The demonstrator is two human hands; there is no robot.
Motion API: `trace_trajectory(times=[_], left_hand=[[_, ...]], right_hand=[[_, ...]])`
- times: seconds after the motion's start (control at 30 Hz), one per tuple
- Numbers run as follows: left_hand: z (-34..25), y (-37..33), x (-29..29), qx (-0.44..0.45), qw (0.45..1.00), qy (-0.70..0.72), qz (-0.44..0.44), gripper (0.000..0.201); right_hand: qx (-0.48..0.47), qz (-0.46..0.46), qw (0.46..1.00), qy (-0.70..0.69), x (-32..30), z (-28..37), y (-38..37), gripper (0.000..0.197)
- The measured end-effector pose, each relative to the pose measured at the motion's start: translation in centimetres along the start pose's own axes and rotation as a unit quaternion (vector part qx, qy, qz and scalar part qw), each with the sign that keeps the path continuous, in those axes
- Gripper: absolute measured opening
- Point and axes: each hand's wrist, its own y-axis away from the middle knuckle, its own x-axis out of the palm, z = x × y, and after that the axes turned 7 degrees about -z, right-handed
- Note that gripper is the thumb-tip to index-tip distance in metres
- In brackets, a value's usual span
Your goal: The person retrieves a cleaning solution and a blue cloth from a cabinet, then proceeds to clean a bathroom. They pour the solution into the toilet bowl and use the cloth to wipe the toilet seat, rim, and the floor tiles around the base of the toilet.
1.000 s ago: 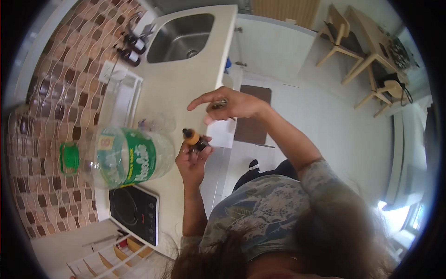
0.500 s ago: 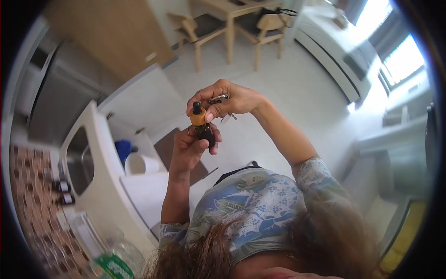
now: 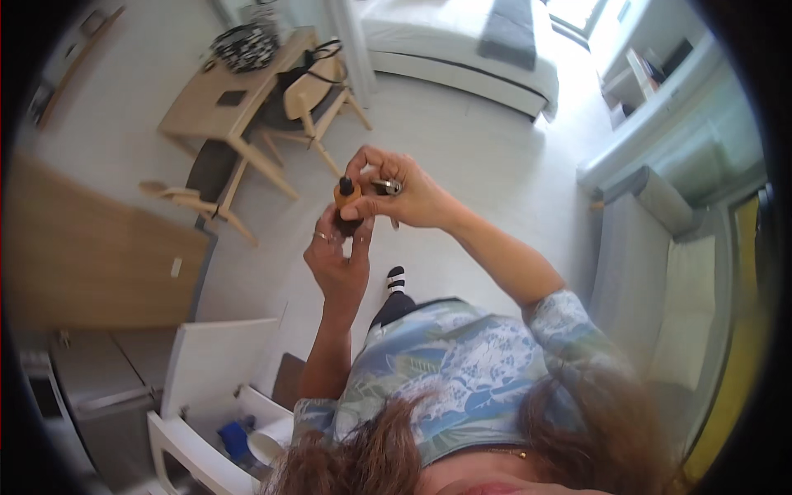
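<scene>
A small dark dropper bottle [image 3: 346, 225] is held upright in front of me, with a black rubber bulb [image 3: 346, 185] and an orange-gold collar [image 3: 343, 199] on top. My left hand [image 3: 336, 266] is closed around the bottle's body from below; a ring shows on one finger. From the right, my right hand [image 3: 410, 195] pinches the collar between thumb and fingers. A shiny metal item [image 3: 386, 187] also sits in the right hand, its kind unclear. Fingers hide much of the bottle.
Ahead stand a wooden table [image 3: 195, 101] and chairs [image 3: 307, 103], with a bed [image 3: 450, 76] beyond. A grey sofa [image 3: 631, 247] is on the right. At lower left, a white cabinet with its door [image 3: 216, 356] open holds a blue item [image 3: 237, 437] and a white round container [image 3: 266, 446].
My view has turned rightward, away from the sink counter, bringing the sofa and more of the table into sight. Both hands stay on the dropper bottle.
</scene>
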Motion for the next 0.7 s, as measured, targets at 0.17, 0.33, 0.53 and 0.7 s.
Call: trace_trajectory(times=[0.17,0.33,0.53,0.7], left_hand=[[4.5,-9.6,10.1,0.046,0.992,-0.008,0.117,0.034],[7.8,-16.0,22.0,0.055,0.970,0.003,0.236,0.035],[11.7,-19.8,38.1,0.049,0.947,0.042,0.314,0.034],[13.2,-21.1,53.5,-0.080,0.930,0.129,0.336,0.032]], right_hand=[[0.049,-0.159,0.986,0.019,-10.5,-0.7,-3.3,0.040],[0.023,-0.263,0.957,0.119,-21.7,-3.3,-4.8,0.060],[0.105,-0.351,0.922,0.124,-34.3,-4.8,-2.0,0.050],[0.086,-0.336,0.923,0.167,-47.2,-4.6,1.9,0.046]])
